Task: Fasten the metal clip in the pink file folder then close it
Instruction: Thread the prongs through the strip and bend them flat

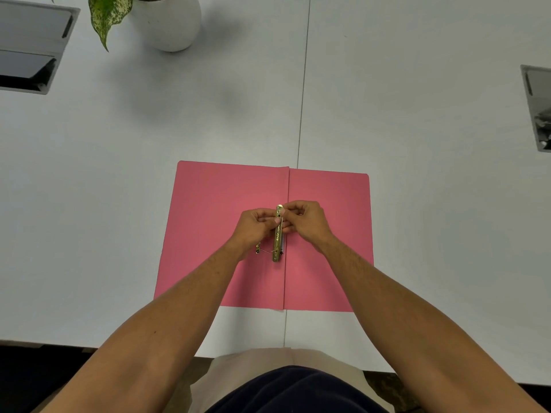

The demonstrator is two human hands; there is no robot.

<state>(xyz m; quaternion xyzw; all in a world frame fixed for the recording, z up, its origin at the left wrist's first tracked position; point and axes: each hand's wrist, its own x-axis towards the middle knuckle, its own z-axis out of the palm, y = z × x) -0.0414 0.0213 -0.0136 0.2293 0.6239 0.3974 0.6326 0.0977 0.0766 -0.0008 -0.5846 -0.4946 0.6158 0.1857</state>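
A pink file folder (208, 210) lies open and flat on the white table, its spine fold running down the middle. A gold metal clip bar (278, 245) stands along the fold, just left of it. My left hand (253, 226) pinches the bar's upper part from the left. From the right, my right hand (304, 219) pinches the same upper part, fingertips meeting over the metal. A second small gold piece (258, 248) peeks out under my left wrist, joined to the bar's lower end by a thin prong.
A white plant pot (170, 22) with a speckled green leaf (104, 19) stands at the back left. Recessed cable boxes sit in the table at the far left (29, 46) and far right (539, 108). A table seam (304, 84) runs towards the folder.
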